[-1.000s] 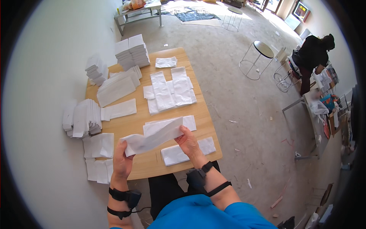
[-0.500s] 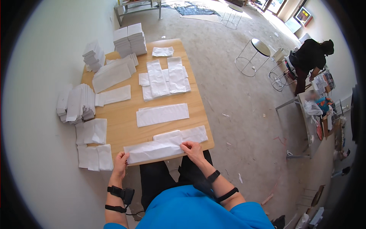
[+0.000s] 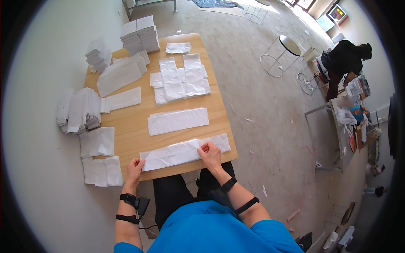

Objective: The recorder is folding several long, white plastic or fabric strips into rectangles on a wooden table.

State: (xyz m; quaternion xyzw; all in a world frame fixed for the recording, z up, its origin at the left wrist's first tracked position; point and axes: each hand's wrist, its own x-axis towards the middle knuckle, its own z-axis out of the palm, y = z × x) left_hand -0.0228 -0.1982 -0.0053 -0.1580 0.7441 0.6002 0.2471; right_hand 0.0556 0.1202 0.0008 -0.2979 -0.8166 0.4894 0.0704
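A long, narrow folded white sheet (image 3: 169, 156) of thin paper-like or plastic-like material lies along the near edge of the wooden table. My left hand (image 3: 134, 169) pinches its near left corner between thumb and fingers. At its right end, my right hand (image 3: 211, 155) is closed with the fingertips on the sheet. Another white folded strip (image 3: 219, 142) sticks out from under that end, beyond my right hand. Just behind lies a separate flat pile of long white strips (image 3: 179, 121), which neither hand touches.
Farther back on the table (image 3: 168, 141) are crossed white bundles (image 3: 173, 80) and a small packet (image 3: 178, 47). Tall white stacks (image 3: 139, 36) and leaning piles (image 3: 80, 109) line the wall side. To the right are a round stool (image 3: 289, 45) and a person in black (image 3: 344, 59) beside another table.
Both hands have moved the long sheet away from me, over the shorter folded piece that showed behind it. That piece is now mostly covered. The view has shifted slightly.
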